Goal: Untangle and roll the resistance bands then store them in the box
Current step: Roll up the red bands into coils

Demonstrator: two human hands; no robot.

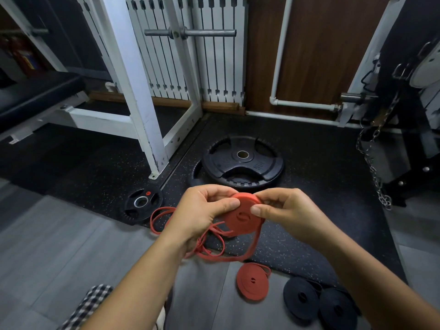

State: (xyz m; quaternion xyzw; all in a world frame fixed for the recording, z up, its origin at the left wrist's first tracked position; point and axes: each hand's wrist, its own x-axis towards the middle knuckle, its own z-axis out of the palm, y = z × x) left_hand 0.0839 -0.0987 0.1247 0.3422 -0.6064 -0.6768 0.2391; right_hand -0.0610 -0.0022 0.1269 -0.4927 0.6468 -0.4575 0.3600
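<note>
A partly rolled red resistance band [244, 216] is held in the air between both hands. My left hand [204, 210] pinches the roll's left edge, thumb on its face. My right hand [285, 210] pinches its right side. The band's loose tail [254, 244] hangs from the roll and trails in loops over the floor [162, 214] to the left. One rolled red band [252, 282] lies on the floor below my hands. Two rolled black bands [301, 297] [338, 309] lie to its right. No box is in view.
A large black weight plate [242, 160] lies on the rubber mat ahead, a small plate [142, 203] to its left. A white rack leg [142, 110] stands behind it. A chain [373, 163] hangs at the right by a black machine. Checked cloth [88, 306] shows at the bottom left.
</note>
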